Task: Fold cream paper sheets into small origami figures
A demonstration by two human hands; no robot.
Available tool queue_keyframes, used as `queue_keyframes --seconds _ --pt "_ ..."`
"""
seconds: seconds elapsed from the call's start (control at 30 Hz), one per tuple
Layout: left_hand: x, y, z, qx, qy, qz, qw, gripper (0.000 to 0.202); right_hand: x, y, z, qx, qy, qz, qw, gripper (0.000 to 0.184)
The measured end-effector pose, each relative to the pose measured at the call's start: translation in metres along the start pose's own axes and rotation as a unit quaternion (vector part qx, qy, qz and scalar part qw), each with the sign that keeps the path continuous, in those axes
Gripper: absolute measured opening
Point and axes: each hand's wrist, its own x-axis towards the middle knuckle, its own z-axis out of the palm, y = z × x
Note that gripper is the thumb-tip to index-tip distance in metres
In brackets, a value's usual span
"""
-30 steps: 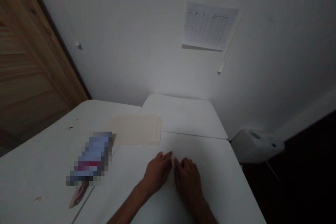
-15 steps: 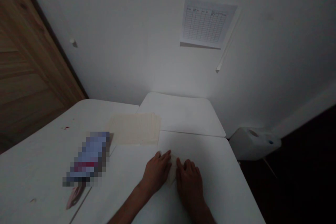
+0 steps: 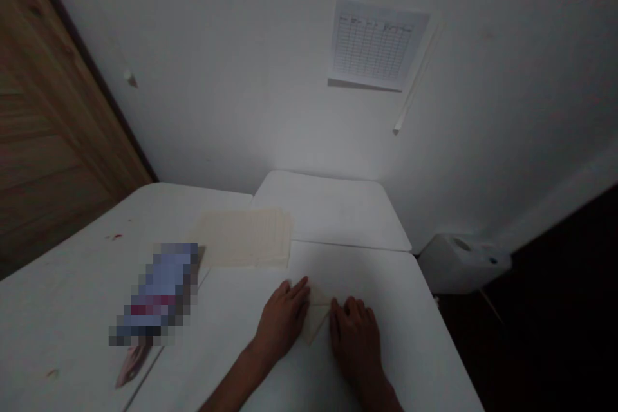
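Note:
Both of my hands rest on a white table [image 3: 386, 283], pressing on a small cream sheet of paper [image 3: 316, 318] that lies between them. My left hand [image 3: 282, 322] lies flat on the sheet's left side with its fingers stretched forward. My right hand [image 3: 355, 338] lies flat on the sheet's right side, its fingertips at the paper's edge. A stack of cream paper sheets [image 3: 246, 238] sits on the table beyond my left hand.
A blurred-out oblong object [image 3: 157, 296] lies to the left, with a small pinkish thing [image 3: 128, 367] under its near end. A printed chart [image 3: 374, 45] hangs on the white wall. A wooden door [image 3: 43, 129] stands at left. A white container [image 3: 463, 261] sits off the table's right edge.
My hands have slid apart a little and toward me, so more of the small sheet shows between them. The view has shifted slightly.

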Motion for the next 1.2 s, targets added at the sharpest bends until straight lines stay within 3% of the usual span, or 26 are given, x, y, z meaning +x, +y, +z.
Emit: queue_keyframes --seconds 0.17,0.27,0.37,0.57,0.77,1.03,1.2 --pt "-0.001 -0.004 0.006 -0.005 0.025 0.020 0.999 0.033 0.028 -0.004 0.000 0.012 -0.010 0.004 1.000 0.025" --pt "0.000 -0.006 0.007 -0.003 0.033 0.031 0.999 0.038 0.040 -0.006 0.003 0.043 -0.047 -0.067 0.996 0.021" --pt "0.000 -0.007 0.004 -0.005 0.039 0.039 0.998 0.036 0.044 -0.007 0.005 0.049 -0.082 -0.112 0.989 0.036" --pt "-0.005 -0.005 -0.004 0.012 0.041 0.061 0.997 0.032 0.049 -0.011 0.001 0.038 -0.132 -0.110 0.984 0.056" --pt "-0.024 -0.006 -0.012 0.060 0.052 0.080 0.994 0.035 0.053 -0.015 -0.001 0.029 -0.149 -0.098 0.984 0.061" --pt "-0.062 -0.019 -0.025 0.103 0.054 0.085 0.990 0.034 0.052 -0.017 0.002 0.021 -0.154 -0.087 0.984 0.062" --pt "-0.062 -0.020 -0.024 0.066 0.072 0.065 0.993 0.028 0.045 -0.013 0.007 0.056 -0.116 -0.058 0.990 0.048"
